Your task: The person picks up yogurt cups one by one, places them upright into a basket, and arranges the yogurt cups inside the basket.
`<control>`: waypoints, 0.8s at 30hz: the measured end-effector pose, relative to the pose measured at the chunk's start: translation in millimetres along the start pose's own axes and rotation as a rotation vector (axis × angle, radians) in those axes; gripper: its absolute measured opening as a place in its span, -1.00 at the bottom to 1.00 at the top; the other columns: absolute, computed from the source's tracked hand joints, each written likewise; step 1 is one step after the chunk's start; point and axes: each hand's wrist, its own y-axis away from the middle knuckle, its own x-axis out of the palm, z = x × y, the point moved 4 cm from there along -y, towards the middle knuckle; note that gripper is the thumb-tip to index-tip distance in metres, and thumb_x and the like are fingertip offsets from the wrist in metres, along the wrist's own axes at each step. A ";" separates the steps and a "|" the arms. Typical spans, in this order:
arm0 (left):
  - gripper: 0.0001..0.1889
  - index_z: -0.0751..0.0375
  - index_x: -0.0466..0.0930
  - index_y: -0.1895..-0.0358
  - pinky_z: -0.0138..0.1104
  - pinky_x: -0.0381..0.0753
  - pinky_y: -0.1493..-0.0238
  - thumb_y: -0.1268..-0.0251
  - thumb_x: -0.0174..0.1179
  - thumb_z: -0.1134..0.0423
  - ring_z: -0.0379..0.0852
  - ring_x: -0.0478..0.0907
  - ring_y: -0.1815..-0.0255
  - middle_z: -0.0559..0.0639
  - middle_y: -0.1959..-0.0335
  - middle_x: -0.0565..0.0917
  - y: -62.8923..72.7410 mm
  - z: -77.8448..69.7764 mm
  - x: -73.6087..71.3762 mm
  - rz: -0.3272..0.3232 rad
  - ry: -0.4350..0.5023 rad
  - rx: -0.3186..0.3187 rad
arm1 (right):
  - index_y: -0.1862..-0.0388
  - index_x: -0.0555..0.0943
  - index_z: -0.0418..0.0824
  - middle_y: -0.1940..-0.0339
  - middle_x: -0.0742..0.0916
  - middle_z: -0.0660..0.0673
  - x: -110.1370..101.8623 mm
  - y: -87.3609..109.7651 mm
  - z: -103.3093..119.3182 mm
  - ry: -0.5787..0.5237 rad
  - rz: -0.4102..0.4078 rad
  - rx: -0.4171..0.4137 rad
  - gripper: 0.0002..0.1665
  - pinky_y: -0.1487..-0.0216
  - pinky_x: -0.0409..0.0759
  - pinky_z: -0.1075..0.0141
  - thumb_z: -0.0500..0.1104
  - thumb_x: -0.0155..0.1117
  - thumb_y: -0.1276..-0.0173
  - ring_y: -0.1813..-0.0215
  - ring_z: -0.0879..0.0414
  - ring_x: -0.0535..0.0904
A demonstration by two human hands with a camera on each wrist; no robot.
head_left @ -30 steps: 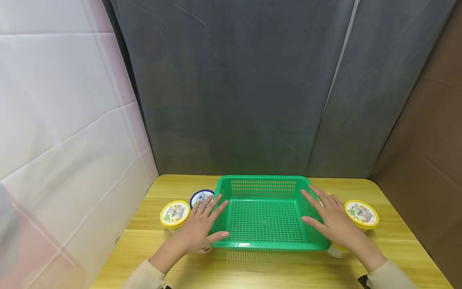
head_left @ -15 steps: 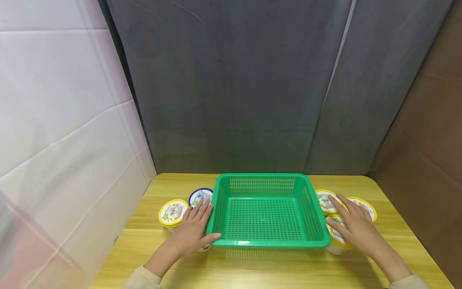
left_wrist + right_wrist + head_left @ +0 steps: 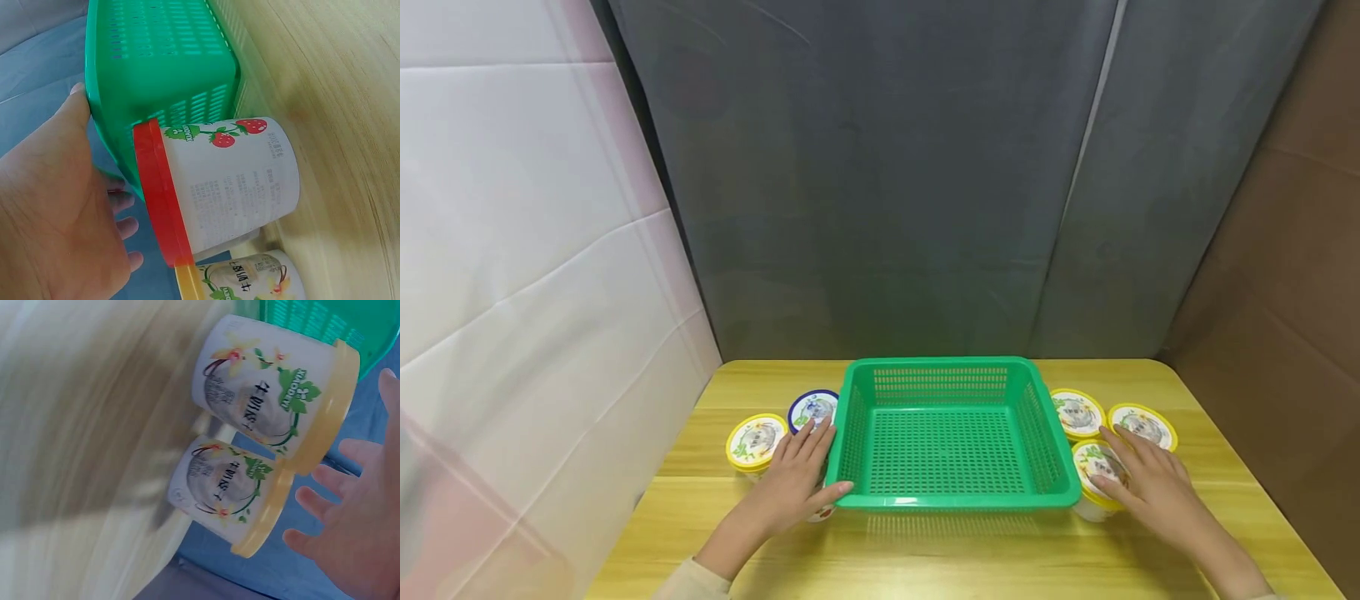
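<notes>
A green basket (image 3: 958,502) sits on the wooden table (image 3: 940,567) between two groups of tubs, its mesh floor in full sight from above. The left hand (image 3: 786,492) lies at the basket's left side with fingers straight and side by side, thumb apart, its tip at the rim; whether it presses there is hard to tell. This hand covers most of a red-lidded tub (image 3: 219,181) in the head view — just a sliver of its side shows below the thumb — while the left wrist view shows the tub plainly, its small print too blurred to read. A blue-lidded tub (image 3: 812,407) stands behind, its lid partly covered by the fingers, and a yellow-lidded tub (image 3: 756,442) beside it is cut off in the wrist view.

The right hand (image 3: 1161,492) hovers palm down by the other group, fingers loosely extended and holding nothing. Its thumb and fingers hide part of the front tub's lid (image 3: 1097,467) and the near edge of the outer tub's lid (image 3: 1142,427); whether any fingertip touches is unclear. The rear tub (image 3: 1077,412) shows its yellow lid, its body largely hidden. Only two of these three tubs can be made out from the right wrist, where the basket is a cropped corner.
</notes>
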 end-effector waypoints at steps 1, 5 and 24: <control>-0.09 0.29 0.08 -0.55 0.30 0.05 -0.49 -0.37 0.03 -0.30 0.29 0.01 -0.62 0.18 -0.61 0.11 0.4 0.4 0.2 0.000 0.002 -0.001 | -0.54 0.26 -0.10 -0.45 0.37 -0.37 0.7 0.9 -0.3 -0.003 0.005 0.004 -0.17 -0.23 0.13 -0.30 0.19 0.22 -0.40 -0.38 -0.39 0.25; -0.11 0.26 0.07 -0.56 0.31 0.04 -0.49 -0.39 0.02 -0.30 0.28 -0.01 -0.62 0.14 -0.61 0.11 1.2 1.8 1.5 0.012 0.018 -0.009 | -0.51 0.29 -0.11 -0.45 0.38 -0.37 3.5 4.1 -0.8 -0.013 0.014 0.006 -0.18 -0.25 0.11 -0.31 0.21 0.22 -0.40 -0.40 -0.39 0.23; -0.12 0.24 0.09 -0.56 0.27 0.08 -0.50 -0.38 0.05 -0.28 0.27 0.04 -0.61 0.12 -0.61 0.14 1.9 4.8 3.8 -0.019 0.015 0.005 | -0.50 0.31 -0.16 -0.41 0.46 -0.29 8.4 11.8 -1.5 0.052 -0.038 -0.028 0.00 -0.29 0.09 -0.31 0.29 0.36 -0.22 -0.40 -0.34 0.23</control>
